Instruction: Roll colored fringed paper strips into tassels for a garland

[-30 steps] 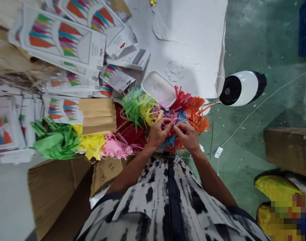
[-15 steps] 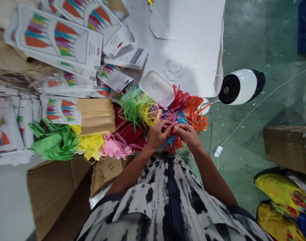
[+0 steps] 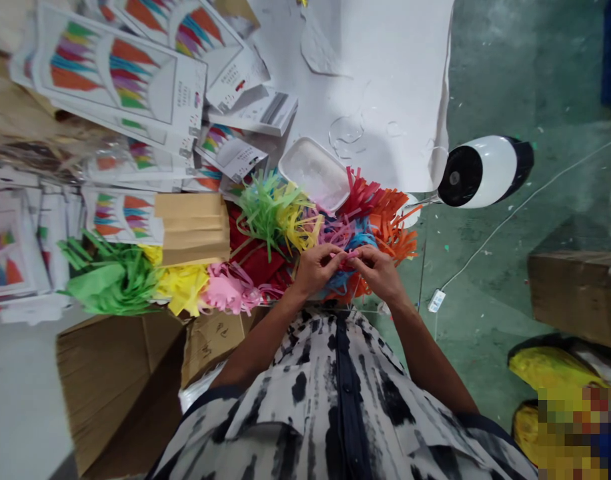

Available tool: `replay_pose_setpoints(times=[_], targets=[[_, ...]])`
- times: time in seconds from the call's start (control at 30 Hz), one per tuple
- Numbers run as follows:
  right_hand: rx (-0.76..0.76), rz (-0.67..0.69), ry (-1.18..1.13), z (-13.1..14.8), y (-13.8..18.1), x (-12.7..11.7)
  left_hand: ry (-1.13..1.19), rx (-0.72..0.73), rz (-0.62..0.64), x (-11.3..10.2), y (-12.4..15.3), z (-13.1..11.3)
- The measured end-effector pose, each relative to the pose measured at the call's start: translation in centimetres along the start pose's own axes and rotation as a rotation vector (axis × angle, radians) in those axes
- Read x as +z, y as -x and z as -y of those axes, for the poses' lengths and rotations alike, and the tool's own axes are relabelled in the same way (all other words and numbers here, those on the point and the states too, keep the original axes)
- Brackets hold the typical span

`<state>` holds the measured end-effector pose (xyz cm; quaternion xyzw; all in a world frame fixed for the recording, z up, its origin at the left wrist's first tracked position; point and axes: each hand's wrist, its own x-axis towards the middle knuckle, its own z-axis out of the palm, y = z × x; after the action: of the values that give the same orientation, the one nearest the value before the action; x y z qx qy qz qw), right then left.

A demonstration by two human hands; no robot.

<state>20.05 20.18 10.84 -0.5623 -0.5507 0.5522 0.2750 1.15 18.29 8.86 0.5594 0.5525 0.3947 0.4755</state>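
Note:
My left hand [image 3: 316, 268] and my right hand [image 3: 378, 270] meet at the table's front edge, both closed on a pink paper tassel [image 3: 352, 256]. Fingertips hide most of the pink piece. Around them lie fringed tissue tassels: blue [image 3: 364, 235], orange [image 3: 396, 230], red [image 3: 364, 193], purple [image 3: 335, 231], yellow [image 3: 300, 223] and light green [image 3: 265, 213]. A thin pale string [image 3: 356, 288] hangs below my fingers. Behind the tassels rests a white plastic tray [image 3: 305, 165].
Printed packaging cards [image 3: 120, 73] are heaped at the left. A cardboard piece [image 3: 193, 230] lies by green [image 3: 110, 280] and yellow tissue bundles. An open carton [image 3: 115, 387] stands below. To the right are a black-and-white appliance [image 3: 495, 172], a power strip [image 3: 436, 301] and a carton [image 3: 575, 293].
My right hand has shifted slightly, its fingers now bent closer around the pink piece beside my left fingers. The piece sits more level between both hands.

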Motion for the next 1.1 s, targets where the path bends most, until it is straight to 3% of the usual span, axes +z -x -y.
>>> replay_pose_setpoints(times=[0.13,0.37,0.6,0.8,0.93,1.1], targets=[[-0.035,0.031,0.009,0.5,0.3,-0.2,0.14,-0.145,0.069,-0.2,-0.3,0.0],[-0.069,0.093,0.068,1.2,0.6,-0.6,0.226,-0.137,0.225,-1.3,-1.2,-1.2],[-0.06,0.08,0.105,1.6,0.8,-0.4,0.141,-0.096,0.146,-1.0,-1.5,-1.3],[0.119,0.102,-0.092,1.4,0.8,-0.2,-0.068,-0.046,0.041,0.1,-0.5,-0.3],[0.052,0.045,-0.051,0.7,0.6,0.3,-0.271,0.055,0.056,0.5,-0.1,-0.4],[-0.072,-0.052,-0.033,0.0,0.6,0.2,-0.07,0.009,0.09,0.6,0.3,-0.3]])
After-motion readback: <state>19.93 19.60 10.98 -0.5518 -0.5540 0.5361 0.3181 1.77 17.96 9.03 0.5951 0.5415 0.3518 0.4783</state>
